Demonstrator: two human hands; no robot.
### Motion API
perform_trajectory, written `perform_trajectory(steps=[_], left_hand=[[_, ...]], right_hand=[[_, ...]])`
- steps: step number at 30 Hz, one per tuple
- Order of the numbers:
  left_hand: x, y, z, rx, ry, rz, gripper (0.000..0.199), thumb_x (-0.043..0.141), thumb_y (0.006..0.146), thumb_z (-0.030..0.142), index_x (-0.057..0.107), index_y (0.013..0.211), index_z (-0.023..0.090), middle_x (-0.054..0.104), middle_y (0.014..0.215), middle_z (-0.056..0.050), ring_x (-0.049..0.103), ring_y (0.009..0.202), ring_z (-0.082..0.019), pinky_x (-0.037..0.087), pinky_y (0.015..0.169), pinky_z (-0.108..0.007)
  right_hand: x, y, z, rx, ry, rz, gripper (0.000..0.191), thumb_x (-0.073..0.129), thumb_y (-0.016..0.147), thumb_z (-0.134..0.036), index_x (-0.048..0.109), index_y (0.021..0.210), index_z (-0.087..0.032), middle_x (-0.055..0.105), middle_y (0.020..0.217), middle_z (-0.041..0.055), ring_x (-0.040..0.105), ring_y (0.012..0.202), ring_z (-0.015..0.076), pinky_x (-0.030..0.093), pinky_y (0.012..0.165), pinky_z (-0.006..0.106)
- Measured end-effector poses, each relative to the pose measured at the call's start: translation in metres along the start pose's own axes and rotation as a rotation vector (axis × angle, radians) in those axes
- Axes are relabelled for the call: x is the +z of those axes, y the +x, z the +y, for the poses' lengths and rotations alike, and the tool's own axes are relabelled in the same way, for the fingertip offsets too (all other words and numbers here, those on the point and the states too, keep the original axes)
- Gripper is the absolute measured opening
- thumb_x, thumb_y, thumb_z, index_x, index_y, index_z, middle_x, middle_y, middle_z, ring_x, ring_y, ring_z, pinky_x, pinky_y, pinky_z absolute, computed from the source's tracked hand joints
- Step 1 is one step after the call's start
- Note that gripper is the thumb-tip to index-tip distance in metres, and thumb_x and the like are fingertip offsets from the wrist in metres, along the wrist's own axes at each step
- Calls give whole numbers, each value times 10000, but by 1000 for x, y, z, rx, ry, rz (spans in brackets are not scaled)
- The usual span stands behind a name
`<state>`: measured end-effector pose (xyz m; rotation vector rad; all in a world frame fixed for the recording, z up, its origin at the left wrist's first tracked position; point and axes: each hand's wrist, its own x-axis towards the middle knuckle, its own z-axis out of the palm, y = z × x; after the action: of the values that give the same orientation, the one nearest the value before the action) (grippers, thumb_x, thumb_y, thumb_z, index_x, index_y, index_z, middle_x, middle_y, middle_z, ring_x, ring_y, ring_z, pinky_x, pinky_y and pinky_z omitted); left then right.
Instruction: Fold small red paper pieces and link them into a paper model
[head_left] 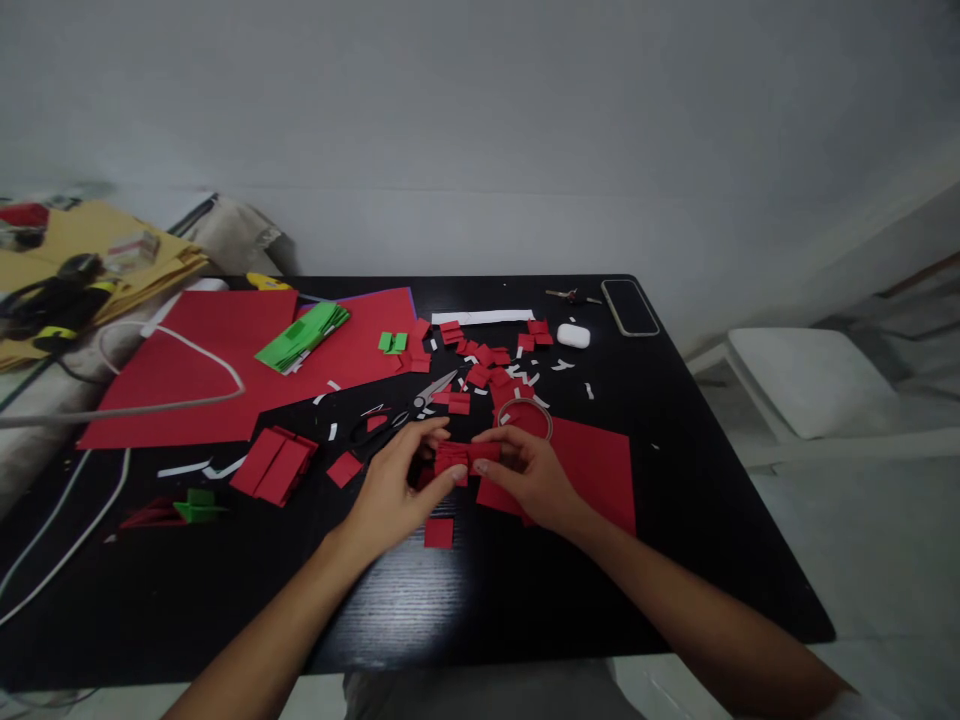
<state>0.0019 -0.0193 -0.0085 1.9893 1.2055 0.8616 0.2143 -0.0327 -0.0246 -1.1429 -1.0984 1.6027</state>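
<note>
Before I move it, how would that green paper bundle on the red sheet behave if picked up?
The green paper bundle will probably be light, being only folded paper. Its pieces look loosely fanned, so they may slide apart. Looking thin, they would likely bend if pinched.

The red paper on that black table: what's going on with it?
Someone is handling small folded red paper pieces with both bare hands, the left hand and right hand close together. Scissors lie open just beyond the left hand, among scattered red pieces and white scraps. A tape roll sits near the right hand, partly over red paper. Off to the left, a green paper bundle rests on large red sheets.
</note>
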Motion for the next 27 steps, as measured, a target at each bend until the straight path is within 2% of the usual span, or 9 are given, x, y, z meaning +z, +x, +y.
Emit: perform_trajectory(steps=[4, 7, 21, 27], left_hand=[[-2, 1, -5, -80, -136, -60, 302, 729, 906, 423, 701, 1115, 206, 707, 903, -30, 664, 805, -174, 550, 718, -292], [-1, 1, -7, -80, -160, -41, 251, 734, 904, 419, 716, 992, 184, 667, 798, -17, 621, 720, -154, 510, 642, -262], [2, -1, -7, -45, -103, -13, 196, 690, 938, 375, 687, 952, 179, 661, 806, -12, 594, 709, -136, 471, 604, -229], [2, -1, -4, 2, -45, -16, 186, 690, 935, 362, 672, 950, 178, 658, 797, -4, 601, 697, -135, 482, 621, -239]], right_hand=[[1, -4, -3, -106, -77, 6, 252, 787, 819, -318, 690, 1030, -220, 775, 935, 28, 732, 845, 186, 555, 808, 322], [1, -5, -3, -140, -103, -4, 219, 773, 840, -316, 683, 1019, -229, 765, 956, 31, 730, 884, 196, 560, 845, 338], [2, -5, -1, -167, -166, 35, 298, 832, 794, -336, 720, 1049, -231, 755, 949, 26, 696, 879, 196, 555, 813, 326], [2, -3, 0, -83, -127, 55, 282, 850, 762, -349, 732, 986, -224, 753, 860, 14, 687, 778, 181, 550, 748, 317]])
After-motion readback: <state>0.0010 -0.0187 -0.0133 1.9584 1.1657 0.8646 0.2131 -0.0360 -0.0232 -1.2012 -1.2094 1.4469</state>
